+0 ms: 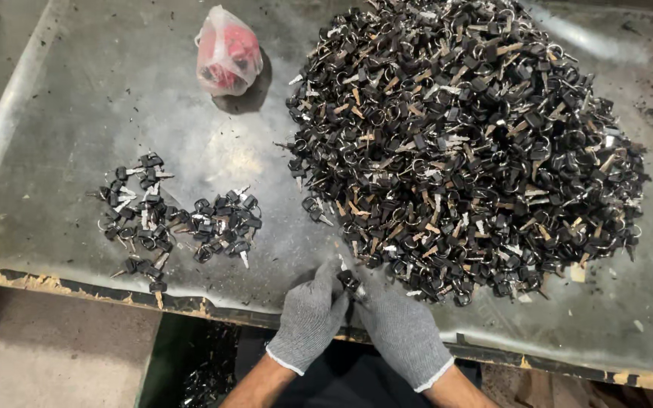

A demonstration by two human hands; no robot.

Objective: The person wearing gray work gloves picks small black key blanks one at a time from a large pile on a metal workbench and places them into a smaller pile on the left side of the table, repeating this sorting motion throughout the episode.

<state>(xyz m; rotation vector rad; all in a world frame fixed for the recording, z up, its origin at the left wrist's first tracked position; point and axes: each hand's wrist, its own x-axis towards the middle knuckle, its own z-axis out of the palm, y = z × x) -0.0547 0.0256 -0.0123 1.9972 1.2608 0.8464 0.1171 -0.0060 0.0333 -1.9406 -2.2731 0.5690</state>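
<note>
Both my hands wear grey knit gloves and meet at the table's front edge. My left hand (310,316) and my right hand (402,329) pinch one black-headed key set (348,281) between their fingertips. Just beyond them rises a big heap of black-headed keys on rings (462,143), filling the right half of the table. A small, flat cluster of the same keys (171,219) lies to the left of my hands.
A knotted clear plastic bag with red contents (228,53) sits at the back, left of the heap. The grey metal table (62,113) has a worn, chipped front edge (190,302). Loose debris lies at the far right.
</note>
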